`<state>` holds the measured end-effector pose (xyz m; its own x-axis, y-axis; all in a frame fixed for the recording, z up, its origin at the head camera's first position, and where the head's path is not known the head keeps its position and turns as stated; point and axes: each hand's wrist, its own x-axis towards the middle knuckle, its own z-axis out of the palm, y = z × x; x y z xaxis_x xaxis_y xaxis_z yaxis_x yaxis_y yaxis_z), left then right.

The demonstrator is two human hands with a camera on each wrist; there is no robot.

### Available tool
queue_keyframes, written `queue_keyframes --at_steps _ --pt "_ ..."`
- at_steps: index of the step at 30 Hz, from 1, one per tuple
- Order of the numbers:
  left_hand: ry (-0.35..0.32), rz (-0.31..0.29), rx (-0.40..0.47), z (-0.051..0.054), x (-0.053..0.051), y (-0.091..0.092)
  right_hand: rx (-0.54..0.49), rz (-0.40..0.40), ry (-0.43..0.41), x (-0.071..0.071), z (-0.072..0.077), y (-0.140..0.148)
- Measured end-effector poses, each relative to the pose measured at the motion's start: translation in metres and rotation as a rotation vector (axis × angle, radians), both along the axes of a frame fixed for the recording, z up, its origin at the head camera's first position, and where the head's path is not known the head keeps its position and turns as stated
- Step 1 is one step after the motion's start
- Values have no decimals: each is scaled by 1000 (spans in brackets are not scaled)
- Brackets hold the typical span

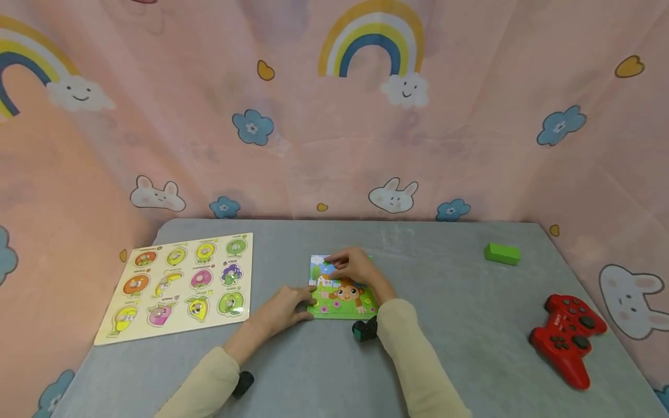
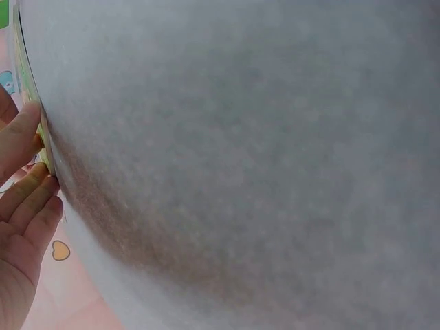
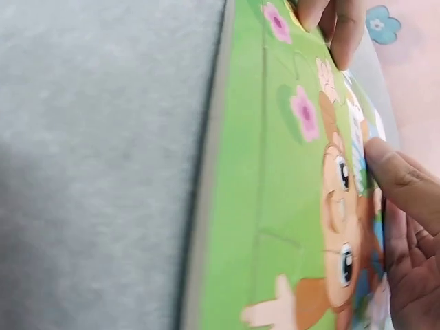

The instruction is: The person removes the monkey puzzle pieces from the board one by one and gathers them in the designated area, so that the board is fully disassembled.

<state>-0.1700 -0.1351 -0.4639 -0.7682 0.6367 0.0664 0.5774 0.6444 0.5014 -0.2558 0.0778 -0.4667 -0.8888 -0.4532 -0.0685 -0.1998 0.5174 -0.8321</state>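
Observation:
A picture puzzle [image 1: 340, 311] with a cartoon monkey, flowers and a house lies flat at the middle of the table. My left hand [image 1: 279, 307] is at its left side, its fingertips touching the edge and surface; in the left wrist view the fingers [image 2: 31, 206] are fairly straight. Over the upper part of the puzzle, my right hand [image 1: 356, 268] has thumb and index finger close together, pinching what looks like a small puzzle piece, mostly hidden by the fingers. In the right wrist view, the right thumb [image 3: 405, 182] is at the far side of the monkey picture [image 3: 240, 206].
To the left lies a cream fruit board [image 1: 172, 290] with several knobbed pieces. A green block [image 1: 502, 253] rests at the back right, and a red game controller [image 1: 567, 337] near the right edge. Behind the grey table [image 1: 449, 348] hangs a pink patterned curtain [image 1: 324, 157].

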Motion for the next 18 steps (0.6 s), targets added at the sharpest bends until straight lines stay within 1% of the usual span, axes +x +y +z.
queue_keyframes --at_steps 6,10,13,16,18 --pt "-2 5 7 0 0 0 107 75 20 -6 7 -6" --pt "-8 2 3 1 0 1 155 99 -4 -8 13 -9" --pt "-19 1 -2 2 1 1 222 114 -11 -9 17 -12" --pt "-14 0 -2 3 2 1 294 121 -15 -10 21 -16" --pt "-16 4 -7 3 2 1 324 121 -23 -10 23 -19"
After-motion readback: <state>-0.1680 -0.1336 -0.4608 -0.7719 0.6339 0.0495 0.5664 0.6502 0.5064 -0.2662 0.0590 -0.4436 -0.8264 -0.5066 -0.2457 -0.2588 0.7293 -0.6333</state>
